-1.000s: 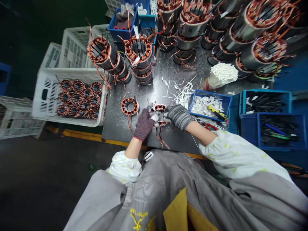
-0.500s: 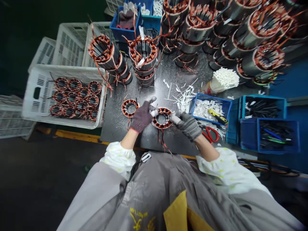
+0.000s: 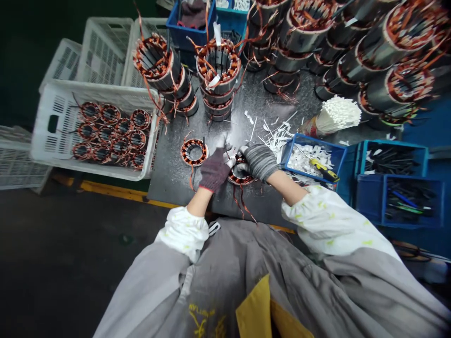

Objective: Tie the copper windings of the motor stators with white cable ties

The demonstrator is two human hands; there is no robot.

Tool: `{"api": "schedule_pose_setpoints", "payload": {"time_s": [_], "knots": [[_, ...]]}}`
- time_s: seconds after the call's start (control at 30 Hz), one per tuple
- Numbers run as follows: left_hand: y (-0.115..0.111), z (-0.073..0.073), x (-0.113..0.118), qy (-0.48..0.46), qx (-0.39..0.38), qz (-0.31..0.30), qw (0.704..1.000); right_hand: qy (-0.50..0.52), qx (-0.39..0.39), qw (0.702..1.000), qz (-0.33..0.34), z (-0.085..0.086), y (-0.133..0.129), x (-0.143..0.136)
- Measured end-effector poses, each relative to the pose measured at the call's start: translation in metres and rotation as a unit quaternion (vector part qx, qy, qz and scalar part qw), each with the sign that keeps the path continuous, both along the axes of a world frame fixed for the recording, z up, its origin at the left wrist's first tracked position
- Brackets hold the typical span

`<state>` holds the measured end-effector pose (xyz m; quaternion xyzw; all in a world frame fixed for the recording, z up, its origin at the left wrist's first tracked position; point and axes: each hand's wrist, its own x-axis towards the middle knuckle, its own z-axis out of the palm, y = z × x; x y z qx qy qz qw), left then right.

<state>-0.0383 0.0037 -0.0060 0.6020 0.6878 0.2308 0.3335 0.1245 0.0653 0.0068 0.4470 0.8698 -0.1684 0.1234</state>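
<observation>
A ring-shaped stator with copper windings lies flat on the dark worktop, its reddish leads trailing towards me. My left hand, in a maroon glove with pale fingertips, grips its left rim; the thumb shows and some fingers are blurred. Over the upper right rim, my right hand in a grey striped glove has its fingers curled together. Whatever is in that pinch is hidden. To the left of my hands rests a second wound stator, untouched.
Taller stators stand stacked at the back, including one stack. A white crate on the left holds several small stators. Rightward are a blue bin of white pieces, a yellow-handled tool, white sticks and dark-filled bins.
My right hand has moved leftward and up from the stator's right side onto its upper rim, fingers now curled. My left hand stays beside the stator. The view has shifted slightly.
</observation>
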Motion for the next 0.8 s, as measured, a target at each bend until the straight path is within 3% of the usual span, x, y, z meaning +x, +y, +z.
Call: {"api": "schedule_pose_setpoints", "payload": {"time_s": [0.1, 0.17, 0.3, 0.37, 0.43, 0.57, 0.63, 0.73, 0.8], "knots": [[0.009, 0.006, 0.001, 0.081, -0.046, -0.058, 0.994, -0.012, 0.001, 1.0, -0.009, 0.001, -0.008, -0.001], [0.002, 0.007, 0.002, 0.095, -0.034, -0.066, 0.993, -0.011, -0.001, 1.0, 0.003, 0.002, -0.008, -0.007], [-0.025, -0.002, -0.002, -0.019, 0.004, 0.026, 0.999, -0.001, -0.016, 0.995, 0.099, 0.002, 0.004, -0.017], [-0.033, -0.011, -0.006, -0.046, -0.011, 0.085, 0.995, 0.02, -0.031, 0.99, 0.138, 0.0, 0.007, -0.017], [-0.036, -0.02, -0.008, -0.041, -0.041, 0.103, 0.993, 0.046, -0.041, 0.988, 0.14, -0.003, 0.003, -0.014], [-0.032, -0.031, -0.006, -0.037, -0.053, 0.085, 0.994, 0.079, -0.02, 0.997, -0.009, -0.016, -0.018, -0.014], [-0.031, -0.031, -0.005, -0.035, -0.044, 0.079, 0.995, 0.163, 0.008, 0.975, -0.153, -0.024, -0.018, -0.012], [-0.034, -0.027, -0.006, -0.03, -0.044, 0.058, 0.997, 0.337, 0.061, 0.867, -0.361, -0.036, 0.0, 0.004], [-0.034, -0.022, -0.006, -0.005, -0.023, 0.036, 0.999, 0.415, 0.081, 0.798, -0.429, -0.042, 0.015, 0.023]]}}
